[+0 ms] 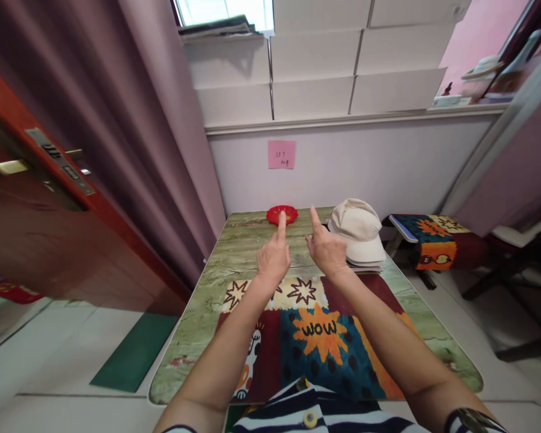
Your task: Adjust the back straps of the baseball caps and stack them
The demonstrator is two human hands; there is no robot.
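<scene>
Both arms reach forward over the table (193, 325). My left hand (274, 255) points away with its index finger stretched out and the other fingers curled in; its fingertip overlaps the red scalloped dish (273, 214) in the view, and whether they touch cannot be told. To its right, my right hand (327, 245) also has the index finger extended, the rest folded. Nothing shows in either hand. Beside my right hand sits a stack of pale caps (358, 231). A colourful mat (320, 331) with "WOW" on it lies under the forearms.
A pink note (282, 154) is stuck on the wall behind the table. On the left are a purple curtain (148, 120) and an open reddish door (63, 228). At the right stands a low bench with a patterned cover (442, 240).
</scene>
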